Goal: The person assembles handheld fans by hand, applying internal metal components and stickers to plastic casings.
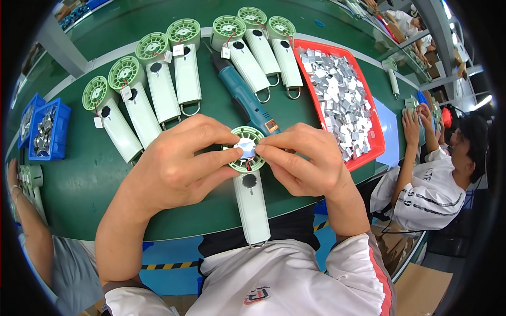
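A pale green handheld fan [253,213] lies in front of me, its round slatted head away from me and its handle toward my body. Over the middle of that head is a small silver-white square pad [246,147]. My left hand [179,163] pinches the pad's left side between thumb and fingertips. From the other side my right hand [311,160] has its thumb and forefinger closed at the pad's right edge. Red wire shows in the head just below the pad. The fingers partly cover the head's rim.
Several similar fans [163,95] lie in an arc beyond my hands, with small white pieces on wires. A teal power screwdriver [242,92] lies among them. At right stands a red tray [377,142] of silver pads; blue bins [60,131] sit at left. Co-workers [427,189] flank me.
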`<state>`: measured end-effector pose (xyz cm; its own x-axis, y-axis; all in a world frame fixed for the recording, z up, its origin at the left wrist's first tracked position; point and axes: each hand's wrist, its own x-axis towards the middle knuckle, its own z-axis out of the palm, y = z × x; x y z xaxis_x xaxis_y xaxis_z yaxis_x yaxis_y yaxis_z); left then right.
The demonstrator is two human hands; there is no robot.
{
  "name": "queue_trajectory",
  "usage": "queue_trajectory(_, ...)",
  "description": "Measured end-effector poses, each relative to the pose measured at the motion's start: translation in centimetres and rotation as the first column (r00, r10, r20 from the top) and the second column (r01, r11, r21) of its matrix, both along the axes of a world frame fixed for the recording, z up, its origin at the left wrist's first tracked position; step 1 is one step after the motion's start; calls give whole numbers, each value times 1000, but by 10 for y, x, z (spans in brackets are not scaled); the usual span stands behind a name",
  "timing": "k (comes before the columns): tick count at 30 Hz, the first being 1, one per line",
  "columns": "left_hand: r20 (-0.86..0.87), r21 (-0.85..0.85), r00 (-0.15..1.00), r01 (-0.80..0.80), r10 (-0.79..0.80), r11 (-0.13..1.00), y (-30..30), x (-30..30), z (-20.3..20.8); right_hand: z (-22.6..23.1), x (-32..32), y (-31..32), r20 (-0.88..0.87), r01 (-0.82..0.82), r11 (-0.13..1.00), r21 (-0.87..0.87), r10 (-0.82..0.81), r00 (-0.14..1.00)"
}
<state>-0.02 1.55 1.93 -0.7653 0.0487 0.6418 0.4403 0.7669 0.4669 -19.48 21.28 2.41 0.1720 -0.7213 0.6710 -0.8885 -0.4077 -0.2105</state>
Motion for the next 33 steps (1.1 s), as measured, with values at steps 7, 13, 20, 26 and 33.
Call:
queue_trajectory(7, 12, -3, 1000, -1, 1, 1000, 1, 0, 1, 9, 6, -2, 43, -72, 997, -10, 72, 996)
queue_trajectory(13, 66, 22, 998, 3, -4, 1000, -1, 4, -3, 4, 5, -3, -2, -82, 997, -14, 82, 997)
queue_trajectory(20, 37, -6, 999, 6, -6, 1000, 0, 0, 3, 1, 5, 1, 10, -94, 994, -51, 94, 995)
queue_trajectory(26, 51, -17, 999, 9, -8, 1000, -1, 2, 2, -5, 3, 0, 15, -112, 989, -96, 114, 993)
queue_trajectory(33, 74, -36, 997, -8, 11, 999, 1, 3, 4, -9, 5, 1, 40, -100, 987, -125, 106, 994)
